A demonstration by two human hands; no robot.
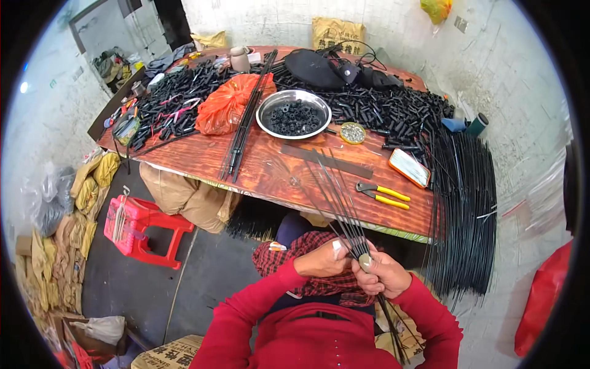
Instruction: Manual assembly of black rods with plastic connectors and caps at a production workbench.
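Over my lap, a bundle of thin black rods (345,215) slants up toward the table edge, its upper ends fanned apart. My right hand (388,275) is closed round the bundle, and its thumb wears a greenish cover (365,262). Against the rods from the left presses my left hand (321,261), its fingers curled and partly hidden; white tape (337,248) wraps one of them. The lower rod ends pass beneath my right hand toward my right forearm. Nearest on the table lie yellow-handled cutting pliers (387,195) and a flat dark metal strip (329,162).
The wooden table (270,184) carries a steel bowl (324,127) of black parts, an orange bag (224,101), a dish of small metal pieces (353,133) and a white-faced tray (409,167). Many black rods (467,215) hang over its right edge. A red stool (147,229) stands left.
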